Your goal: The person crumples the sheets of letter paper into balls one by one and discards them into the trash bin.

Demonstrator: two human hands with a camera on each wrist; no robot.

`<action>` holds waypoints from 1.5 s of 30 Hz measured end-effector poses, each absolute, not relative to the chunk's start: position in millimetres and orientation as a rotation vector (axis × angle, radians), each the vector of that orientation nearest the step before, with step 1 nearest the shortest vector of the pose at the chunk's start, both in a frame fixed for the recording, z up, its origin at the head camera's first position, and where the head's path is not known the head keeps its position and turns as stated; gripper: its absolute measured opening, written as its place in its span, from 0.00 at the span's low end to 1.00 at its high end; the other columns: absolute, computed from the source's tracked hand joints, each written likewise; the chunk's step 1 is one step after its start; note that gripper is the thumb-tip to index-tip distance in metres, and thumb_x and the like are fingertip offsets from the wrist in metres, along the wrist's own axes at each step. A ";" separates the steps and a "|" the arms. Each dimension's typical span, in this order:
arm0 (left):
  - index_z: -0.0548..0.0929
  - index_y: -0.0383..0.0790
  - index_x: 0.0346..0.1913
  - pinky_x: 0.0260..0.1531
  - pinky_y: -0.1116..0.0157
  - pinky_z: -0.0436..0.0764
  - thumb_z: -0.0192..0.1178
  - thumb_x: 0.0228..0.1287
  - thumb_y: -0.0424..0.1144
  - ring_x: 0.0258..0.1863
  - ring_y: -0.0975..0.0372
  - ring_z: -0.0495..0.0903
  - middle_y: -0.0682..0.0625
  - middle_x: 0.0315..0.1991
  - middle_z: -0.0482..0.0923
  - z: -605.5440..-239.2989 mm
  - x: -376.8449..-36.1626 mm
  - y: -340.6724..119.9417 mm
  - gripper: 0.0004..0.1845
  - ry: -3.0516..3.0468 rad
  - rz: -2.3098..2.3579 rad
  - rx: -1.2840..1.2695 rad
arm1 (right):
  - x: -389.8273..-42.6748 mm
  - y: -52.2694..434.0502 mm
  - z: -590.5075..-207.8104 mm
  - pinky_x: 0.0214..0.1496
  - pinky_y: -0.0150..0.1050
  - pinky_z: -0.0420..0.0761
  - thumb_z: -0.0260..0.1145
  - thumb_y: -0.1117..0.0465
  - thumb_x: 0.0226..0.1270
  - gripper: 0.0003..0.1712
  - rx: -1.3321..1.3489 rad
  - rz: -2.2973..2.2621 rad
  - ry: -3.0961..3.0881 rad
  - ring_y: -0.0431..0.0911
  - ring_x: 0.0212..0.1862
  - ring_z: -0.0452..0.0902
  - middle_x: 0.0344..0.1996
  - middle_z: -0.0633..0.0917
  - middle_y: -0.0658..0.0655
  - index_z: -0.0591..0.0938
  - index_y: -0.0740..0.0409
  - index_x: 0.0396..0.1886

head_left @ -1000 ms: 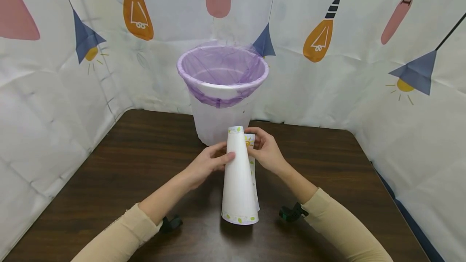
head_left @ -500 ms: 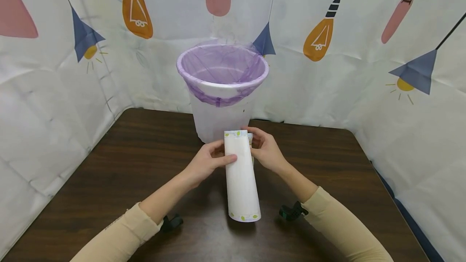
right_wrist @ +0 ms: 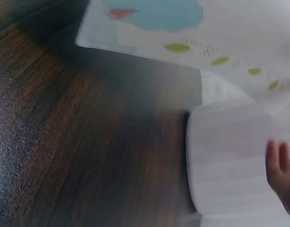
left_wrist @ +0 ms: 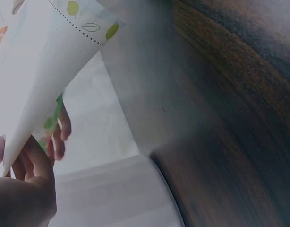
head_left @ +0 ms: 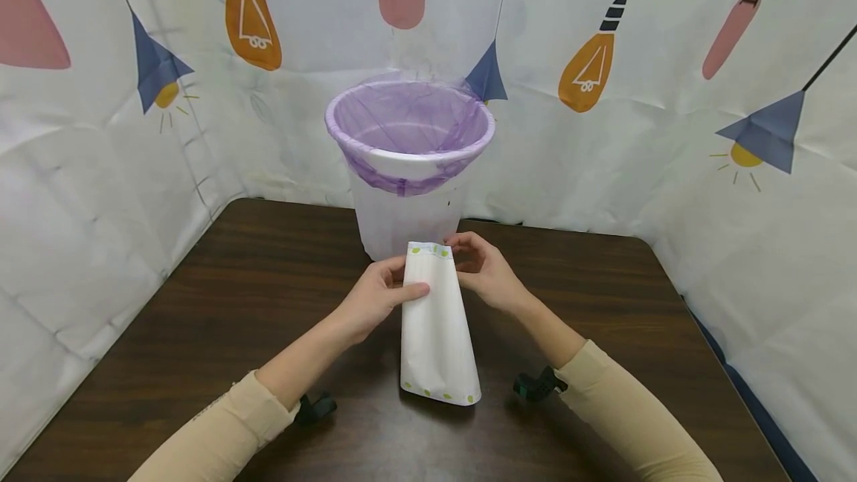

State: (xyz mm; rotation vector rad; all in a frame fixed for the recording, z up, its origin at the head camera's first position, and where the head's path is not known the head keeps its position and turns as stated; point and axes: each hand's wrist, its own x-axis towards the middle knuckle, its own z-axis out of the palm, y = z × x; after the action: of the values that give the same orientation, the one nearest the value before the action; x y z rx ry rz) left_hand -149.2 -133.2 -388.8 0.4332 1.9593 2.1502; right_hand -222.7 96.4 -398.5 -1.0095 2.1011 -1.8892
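Note:
In the head view a folded white sheet (head_left: 437, 341) stands tilted over the table, narrow at the top and wider below, with small green leaves along its edges. My left hand (head_left: 375, 296) pinches its upper left side, thumb in front and fingers behind. Next to its upper right corner my right hand (head_left: 492, 274) has curled fingers on the edge, fingertips partly hidden behind the sheet. The left wrist view shows the sheet (left_wrist: 46, 56) as a loose cone with a dotted line and leaf prints. A blue printed figure shows on the sheet (right_wrist: 159, 14) in the right wrist view.
A white bin (head_left: 405, 225) with a purple bag (head_left: 415, 125) over its rim stands just behind the hands. The dark wooden table (head_left: 268, 303) extends on both sides. A white curtain (head_left: 294, 132) printed with lamps and bulbs surrounds the table.
The sheet has turned and flattened between my hands: the printed flap at its right has gone out of sight and its lower end has broadened. Both hands stay nearly in place.

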 end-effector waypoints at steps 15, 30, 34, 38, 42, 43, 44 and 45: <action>0.81 0.29 0.62 0.42 0.58 0.85 0.70 0.66 0.30 0.45 0.51 0.85 0.38 0.52 0.83 -390.5 -148.2 -134.0 0.22 2.084 2.177 0.393 | -218.3 93.7 -397.7 0.36 0.35 0.84 0.67 0.80 0.63 0.13 -0.900 -2.043 1.973 0.43 0.34 0.81 0.35 0.82 0.57 0.76 0.71 0.45; 0.71 0.38 0.68 0.44 0.50 0.85 0.72 0.66 0.41 0.48 0.52 0.84 0.40 0.53 0.81 -383.8 -140.0 -124.9 0.31 2.093 2.065 0.270 | -200.8 88.7 -379.0 0.24 0.32 0.78 0.67 0.82 0.61 0.07 -1.068 -2.006 2.249 0.41 0.23 0.76 0.23 0.82 0.55 0.79 0.71 0.29; 0.73 0.38 0.65 0.44 0.55 0.85 0.73 0.66 0.39 0.46 0.52 0.84 0.41 0.51 0.81 -386.4 -141.4 -121.2 0.29 2.103 2.102 0.259 | -199.4 87.3 -378.5 0.21 0.32 0.76 0.67 0.82 0.59 0.09 -1.130 -1.996 2.274 0.41 0.20 0.73 0.22 0.82 0.53 0.81 0.67 0.28; 0.75 0.37 0.62 0.42 0.57 0.84 0.73 0.64 0.38 0.43 0.53 0.85 0.42 0.49 0.82 -389.6 -143.2 -117.7 0.26 2.149 2.137 0.227 | -208.0 90.8 -389.3 0.20 0.33 0.75 0.67 0.83 0.58 0.11 -1.149 -1.983 2.245 0.41 0.20 0.73 0.24 0.83 0.54 0.83 0.66 0.28; 0.76 0.37 0.59 0.38 0.57 0.85 0.73 0.64 0.36 0.40 0.53 0.84 0.41 0.47 0.82 -392.5 -144.5 -116.5 0.24 2.206 2.153 0.191 | -210.7 93.8 -392.7 0.24 0.33 0.77 0.68 0.83 0.58 0.08 -1.152 -1.978 2.160 0.42 0.23 0.76 0.27 0.85 0.55 0.84 0.69 0.29; 0.76 0.36 0.59 0.37 0.58 0.85 0.73 0.64 0.36 0.39 0.53 0.84 0.41 0.47 0.82 -393.4 -144.7 -116.4 0.23 2.223 2.152 0.187 | -213.0 95.0 -395.9 0.26 0.33 0.78 0.69 0.83 0.58 0.08 -1.155 -1.982 2.138 0.42 0.25 0.76 0.28 0.85 0.55 0.85 0.69 0.30; 0.77 0.35 0.58 0.37 0.58 0.85 0.73 0.64 0.35 0.39 0.54 0.84 0.42 0.46 0.82 -394.0 -144.8 -116.4 0.23 2.236 2.152 0.188 | -213.0 95.5 -396.1 0.27 0.33 0.78 0.69 0.83 0.58 0.08 -1.163 -1.984 2.116 0.42 0.26 0.76 0.28 0.85 0.54 0.84 0.69 0.30; 0.77 0.35 0.58 0.36 0.58 0.85 0.73 0.64 0.36 0.38 0.54 0.84 0.42 0.46 0.82 -394.4 -145.1 -116.4 0.23 2.244 2.151 0.194 | -213.6 96.1 -396.6 0.27 0.33 0.78 0.69 0.82 0.59 0.07 -1.169 -1.985 2.101 0.42 0.26 0.76 0.28 0.85 0.54 0.84 0.70 0.30</action>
State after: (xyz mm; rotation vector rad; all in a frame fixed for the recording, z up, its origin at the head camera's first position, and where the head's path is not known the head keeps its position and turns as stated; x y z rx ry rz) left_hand -145.1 -116.4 -394.4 0.1942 2.2439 2.1514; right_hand -213.6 96.1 -396.6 -1.1689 2.1014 -1.9851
